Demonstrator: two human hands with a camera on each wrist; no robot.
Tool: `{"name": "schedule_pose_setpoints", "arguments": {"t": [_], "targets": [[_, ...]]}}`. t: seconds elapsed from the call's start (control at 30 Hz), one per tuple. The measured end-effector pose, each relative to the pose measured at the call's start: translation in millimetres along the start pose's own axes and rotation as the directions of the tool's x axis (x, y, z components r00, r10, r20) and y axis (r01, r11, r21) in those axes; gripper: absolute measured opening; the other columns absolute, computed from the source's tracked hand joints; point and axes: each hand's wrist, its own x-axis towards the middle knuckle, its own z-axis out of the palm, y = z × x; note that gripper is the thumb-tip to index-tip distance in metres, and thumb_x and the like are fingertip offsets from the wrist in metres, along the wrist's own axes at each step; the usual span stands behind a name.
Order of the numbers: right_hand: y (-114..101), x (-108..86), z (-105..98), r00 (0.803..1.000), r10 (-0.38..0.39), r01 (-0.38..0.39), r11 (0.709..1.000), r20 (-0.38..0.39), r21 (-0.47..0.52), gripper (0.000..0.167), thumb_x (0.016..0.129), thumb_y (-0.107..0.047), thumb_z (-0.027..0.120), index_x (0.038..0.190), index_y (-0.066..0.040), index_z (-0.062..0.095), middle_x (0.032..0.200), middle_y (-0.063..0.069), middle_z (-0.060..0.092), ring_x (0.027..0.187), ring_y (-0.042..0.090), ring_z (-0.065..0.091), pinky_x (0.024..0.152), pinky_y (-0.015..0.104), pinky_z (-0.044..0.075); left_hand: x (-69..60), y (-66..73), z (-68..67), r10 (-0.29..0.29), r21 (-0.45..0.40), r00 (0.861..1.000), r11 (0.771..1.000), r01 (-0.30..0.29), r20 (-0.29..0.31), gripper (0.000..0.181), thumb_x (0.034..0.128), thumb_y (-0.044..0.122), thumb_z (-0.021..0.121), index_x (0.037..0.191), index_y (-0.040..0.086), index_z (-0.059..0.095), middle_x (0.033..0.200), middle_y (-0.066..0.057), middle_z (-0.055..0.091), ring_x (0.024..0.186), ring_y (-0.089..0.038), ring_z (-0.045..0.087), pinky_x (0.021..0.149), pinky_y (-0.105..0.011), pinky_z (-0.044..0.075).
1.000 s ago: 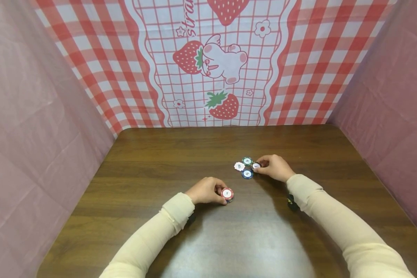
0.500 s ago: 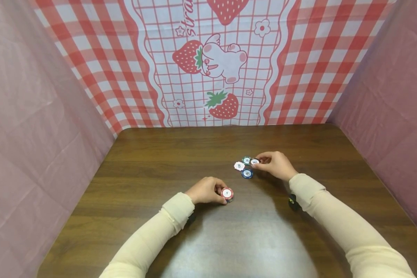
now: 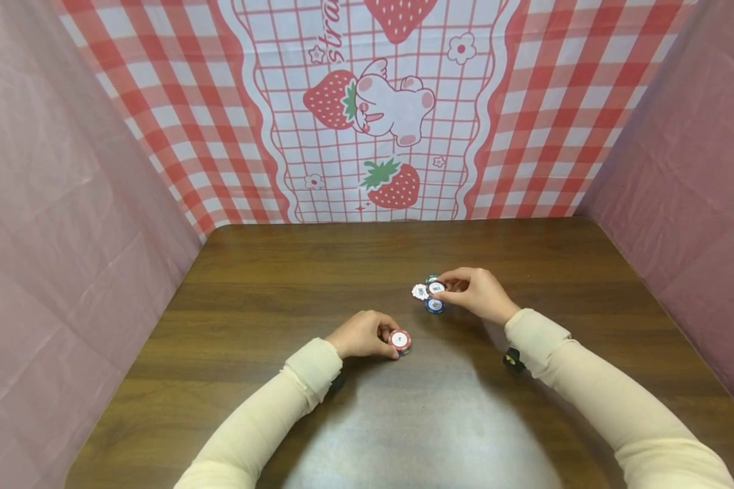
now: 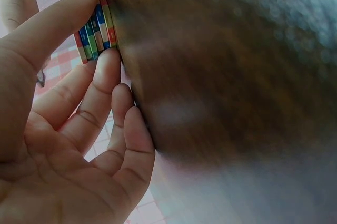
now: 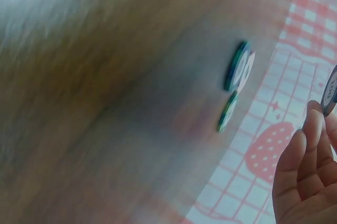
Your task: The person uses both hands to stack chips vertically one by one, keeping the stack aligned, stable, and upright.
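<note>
My left hand grips a short stack of chips with a red-edged one on top; the left wrist view shows the stack between thumb and fingers, by the table surface. My right hand pinches a dark-edged chip above three others. Those are a white chip, a blue chip and a partly covered green chip. In the right wrist view the held chip is raised off the table, with the blue chip and green chip lying apart from it.
The brown wooden table has a strawberry-patterned cloth hanging behind its back edge. Pink cloths hang at the left and right sides.
My right hand has lifted the dark-edged chip from beside the group and moved it left, over the chips. My left hand and its stack have stayed in place.
</note>
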Motion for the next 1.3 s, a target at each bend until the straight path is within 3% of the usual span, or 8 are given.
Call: {"name": "schedule_pose_setpoints", "arguments": {"t": [0.7,1.03,1.3], "targets": [[-31,-10.9,30,0.986,-0.12,0.113,0.991,0.112,0.071,0.029,0.076,-0.025,0.084,0.102,-0.013,0.075,0.082,-0.004,0.069,0.066,0.007,0.054,0.061,0.021,0.047,0.0,0.0,-0.2,0.013,0.026,1.0,1.0,-0.013,-0.007,0.03,0.0701,0.021,0.087,0.095,0.012,0.073,0.07,0.009,0.058,0.065,-0.002,0.05,0.061,-0.019,0.04],[-39,-15.0,43,0.972,-0.161,0.152,0.986,0.168,0.068,0.026,0.077,-0.024,0.083,0.099,-0.013,0.075,0.082,-0.004,0.069,0.065,0.003,0.052,0.059,0.02,0.046,-0.5,0.1,0.1,0.003,0.022,1.0,1.0,-0.003,-0.002,0.027,0.0699,0.023,0.087,0.085,0.014,0.067,0.07,0.01,0.06,0.065,-0.002,0.051,0.062,-0.02,0.042],[-43,-15.0,50,0.957,-0.183,0.178,0.983,0.224,0.04,0.024,0.079,-0.025,0.081,0.1,-0.015,0.074,0.086,-0.006,0.07,0.069,0.002,0.055,0.064,0.02,0.048,-0.2,-0.2,-0.7,-0.011,0.013,1.0,1.0,0.011,0.0,0.029,0.0694,0.023,0.088,0.089,0.012,0.069,0.07,0.009,0.062,0.064,-0.004,0.052,0.06,-0.021,0.043]]}}
